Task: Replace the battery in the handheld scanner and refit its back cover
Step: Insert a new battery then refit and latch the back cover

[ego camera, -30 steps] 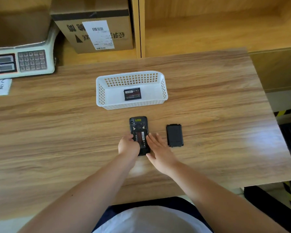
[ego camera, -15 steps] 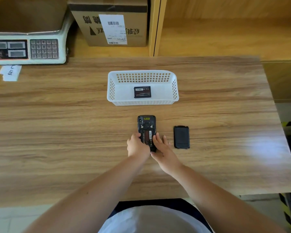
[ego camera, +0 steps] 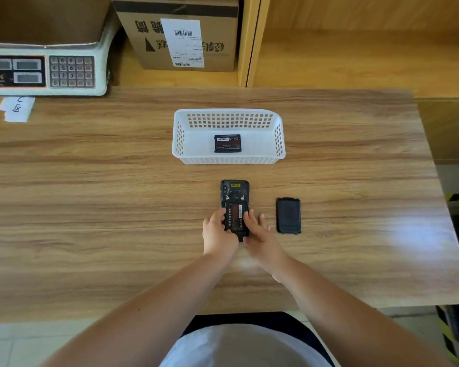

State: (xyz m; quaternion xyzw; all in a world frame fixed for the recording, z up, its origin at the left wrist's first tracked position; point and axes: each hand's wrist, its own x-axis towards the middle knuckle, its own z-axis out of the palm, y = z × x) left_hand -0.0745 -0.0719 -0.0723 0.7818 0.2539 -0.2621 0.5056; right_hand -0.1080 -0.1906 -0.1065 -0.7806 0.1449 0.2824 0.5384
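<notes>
Wooden table (ego camera: 90,207) carries the scanner (ego camera: 234,192) face down at centre, battery (ego camera: 235,218) seated. Left hand (ego camera: 217,235) and right hand (ego camera: 260,237) press fingertips onto the battery. Back cover (ego camera: 288,215) lies just beside; spare battery (ego camera: 227,143) lies in the white basket (ego camera: 228,117).

We see a wood-grain table (ego camera: 90,207) filling most of the frame. Just above centre on it sits a white perforated plastic basket (ego camera: 228,120). At centre lies the handheld scanner (ego camera: 234,192), face down with its back open, and just right of it, apart from it, lies the black back cover (ego camera: 288,215), flat on the wood. At the upper left a white weighing scale (ego camera: 45,70) sits at the table's far edge, with a white paper note (ego camera: 17,108) lying just below it on the tabletop.
</notes>
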